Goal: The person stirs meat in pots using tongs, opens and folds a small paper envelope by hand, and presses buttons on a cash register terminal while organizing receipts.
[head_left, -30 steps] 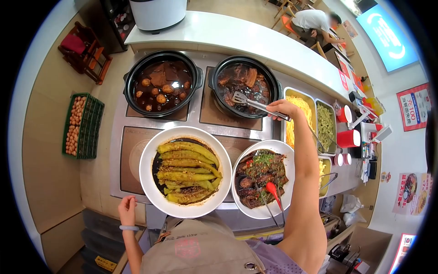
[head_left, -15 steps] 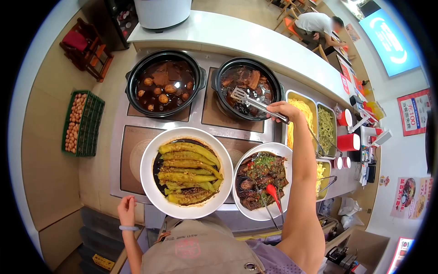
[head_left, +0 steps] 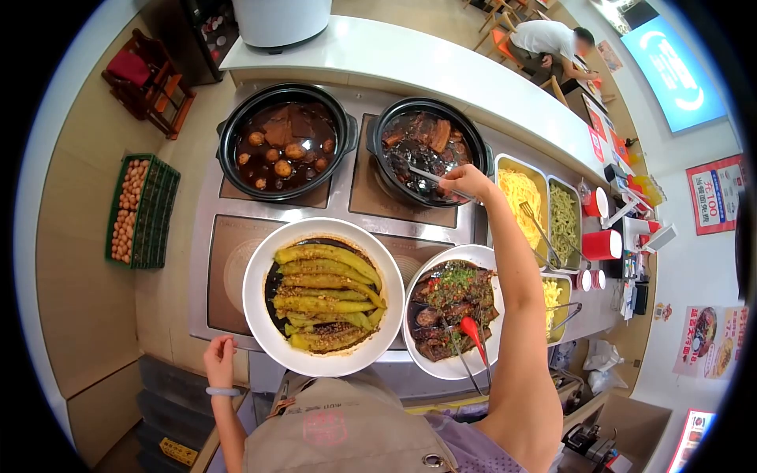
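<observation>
My right hand grips metal tongs, whose tips reach down among the dark braised pieces in the right black pot. A brown slab of meat lies at that pot's far side. My left hand hangs by the counter's front edge, fingers loosely bent and apart, holding nothing. To its right stands a white bowl of green peppers in dark sauce. Under my right forearm sits a white dish of sliced eggplant-like food topped with chopped herbs, with a red spoon and tongs resting in it.
A left black pot holds eggs and brown slabs in dark broth. Right of my arm are trays of yellow shreds and green strips. A green crate of eggs stands at left. Another person sits beyond the white ledge.
My right hand has moved slightly left and toward me, and the tongs have turned edge-on with their tips lower in the right pot. My left hand stays put.
</observation>
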A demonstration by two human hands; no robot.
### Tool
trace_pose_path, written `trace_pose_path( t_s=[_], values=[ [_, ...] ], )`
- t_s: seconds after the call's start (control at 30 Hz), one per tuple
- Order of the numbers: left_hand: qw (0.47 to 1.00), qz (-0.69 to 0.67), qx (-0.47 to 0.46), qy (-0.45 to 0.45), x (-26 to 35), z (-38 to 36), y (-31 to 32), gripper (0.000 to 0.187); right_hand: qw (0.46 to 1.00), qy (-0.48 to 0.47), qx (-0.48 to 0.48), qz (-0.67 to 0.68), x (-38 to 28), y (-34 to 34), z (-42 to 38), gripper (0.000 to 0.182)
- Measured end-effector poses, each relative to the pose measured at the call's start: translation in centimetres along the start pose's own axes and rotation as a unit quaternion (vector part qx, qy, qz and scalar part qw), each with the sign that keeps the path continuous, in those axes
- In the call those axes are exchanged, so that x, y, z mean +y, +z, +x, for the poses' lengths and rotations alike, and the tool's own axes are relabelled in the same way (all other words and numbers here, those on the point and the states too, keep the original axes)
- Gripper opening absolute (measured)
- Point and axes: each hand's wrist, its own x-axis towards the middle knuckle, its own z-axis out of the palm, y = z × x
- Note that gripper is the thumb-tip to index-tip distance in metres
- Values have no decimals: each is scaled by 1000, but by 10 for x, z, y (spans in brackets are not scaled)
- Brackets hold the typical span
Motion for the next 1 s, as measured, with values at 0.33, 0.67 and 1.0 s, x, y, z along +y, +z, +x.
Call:
trace_pose_path(
  t_s=[0.33,0.67,1.0],
  values=[
    [1000,-12,-3,8,-5,6,-1,14,932,-93,176,-302,-36,-26,-53,35],
    [1000,-24,-12,6,0,6,7,14,755,-182,299,-554,-15,44,-68,22],
    [1000,-20,-13,9,-10,3,2,12,856,-188,280,-391,-27,21,-110,37]
  ],
)
